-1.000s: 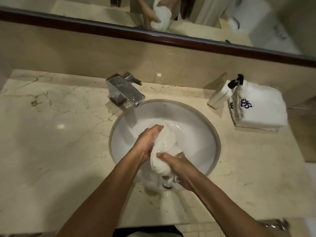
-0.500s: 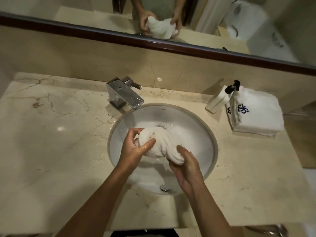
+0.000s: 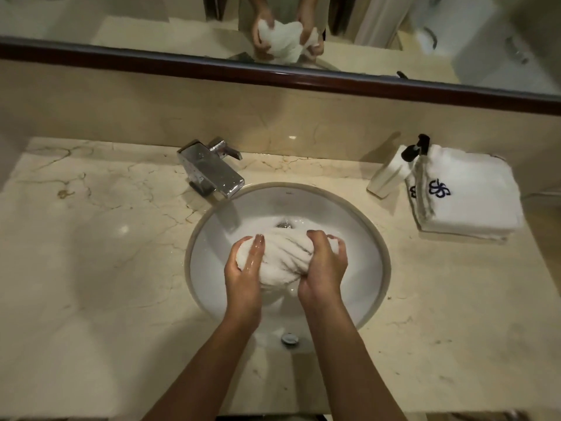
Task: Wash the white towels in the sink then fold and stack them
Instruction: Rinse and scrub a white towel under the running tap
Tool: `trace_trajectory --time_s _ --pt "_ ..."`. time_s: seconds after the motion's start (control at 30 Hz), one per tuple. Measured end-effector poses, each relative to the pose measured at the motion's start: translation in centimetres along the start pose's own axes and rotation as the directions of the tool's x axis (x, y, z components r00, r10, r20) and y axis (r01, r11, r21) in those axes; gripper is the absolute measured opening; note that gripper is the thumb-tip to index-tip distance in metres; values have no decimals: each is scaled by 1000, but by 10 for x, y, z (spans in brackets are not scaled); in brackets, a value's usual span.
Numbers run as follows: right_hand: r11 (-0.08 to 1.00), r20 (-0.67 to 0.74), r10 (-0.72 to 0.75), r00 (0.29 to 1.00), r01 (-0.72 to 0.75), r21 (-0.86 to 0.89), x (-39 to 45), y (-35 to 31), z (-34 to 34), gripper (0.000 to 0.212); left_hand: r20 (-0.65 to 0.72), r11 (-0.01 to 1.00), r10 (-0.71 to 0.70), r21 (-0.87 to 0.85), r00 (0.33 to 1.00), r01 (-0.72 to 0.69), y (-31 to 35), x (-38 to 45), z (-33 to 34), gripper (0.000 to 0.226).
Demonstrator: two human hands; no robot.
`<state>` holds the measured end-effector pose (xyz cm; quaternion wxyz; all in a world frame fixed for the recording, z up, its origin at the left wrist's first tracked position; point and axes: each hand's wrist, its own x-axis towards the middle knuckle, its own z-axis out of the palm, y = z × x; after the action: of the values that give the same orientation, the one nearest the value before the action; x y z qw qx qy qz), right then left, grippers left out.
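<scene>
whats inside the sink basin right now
A twisted wet white towel, gripped by the left hand and right hand, sits in the round white sink basin. The metal drain shows; anything under the towel is hidden.

Warm, dimmish indoor light, yellow cast overall. Source is overhead: small specular spots on the counter [image 3: 91,238] left of the sink [image 3: 376,238] and one on the backsplash [image 3: 292,137]. Tap [image 3: 212,171] throws glare off its chrome top and a shadow into the basin. Soft shadows under both arms. Bottle [image 3: 391,174] casts a faint shadow up the wall. Wide-angle bend: mirror frame [image 3: 303,72] bows. Edges soft, folded towels [image 3: 467,192] slightly smeared. Centre reasonably sharp, mild compression noise.
</scene>
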<state>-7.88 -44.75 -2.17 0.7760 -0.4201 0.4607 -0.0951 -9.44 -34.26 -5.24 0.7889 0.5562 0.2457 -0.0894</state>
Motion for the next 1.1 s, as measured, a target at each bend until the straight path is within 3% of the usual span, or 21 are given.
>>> trace_trajectory --time_s 0.1,0.27,0.33,0.43,0.47,0.53,0.6,0.67,0.7,0.77,0.83,0.9,0.93,1.0,1.03,1.1 --pt "916 85 -295 952 307 -257 -3 -7 7 16 -9 933 -330 -154 944 325 -1 12 13 59" --pt "627 338 -520 785 619 -473 -8 -14 17 12 261 754 -627 -35 734 656 17 34 24 34" --pt "470 453 -603 657 751 -463 -7 -13 17 14 332 720 -664 40 670 693 24 41 26 25" --pt "125 651 -661 373 910 -394 -2 -13 22 24 356 692 -703 142 616 707 29 51 28 20" --pt "45 699 -645 308 929 -367 -1 -13 22 25 341 683 -720 192 605 705 29 54 27 20" --pt "-62 769 -599 223 945 -322 1 -11 21 25 302 644 -763 293 571 707 30 61 24 24" --pt "-115 822 -537 192 948 -296 4 -7 17 24 268 609 -792 393 548 689 29 66 20 24" --pt "-75 839 -484 249 943 -324 7 -4 13 23 279 624 -780 406 559 668 27 63 19 27" --pt "-14 819 -475 320 929 -371 9 -5 11 22 278 648 -760 400 588 648 27 60 21 29" --pt "219 710 -477 518 852 -475 11 -8 9 18 287 700 -713 324 639 636 29 50 20 39" --pt "431 541 -473 695 718 -546 13 -11 9 22 275 802 -597 175 754 571 25 44 16 47" --pt "656 284 -398 872 487 -577 15 -16 10 28 226 924 -382 98 896 369 16 36 8 50" --pt "806 144 -281 949 315 -501 19 -19 9 29 210 969 -244 86 947 231 15 27 4 56" --pt "975 44 70 997 -59 -212 25 -26 6 35 279 991 -10 134 960 -29 13 15 -1 75" --pt "976 73 204 976 -197 -96 24 -29 4 42 330 974 83 171 940 -146 14 12 -5 81" --pt "935 111 355 928 -354 -25 17 -33 2 45 372 888 244 286 895 -361 22 19 -13 79"
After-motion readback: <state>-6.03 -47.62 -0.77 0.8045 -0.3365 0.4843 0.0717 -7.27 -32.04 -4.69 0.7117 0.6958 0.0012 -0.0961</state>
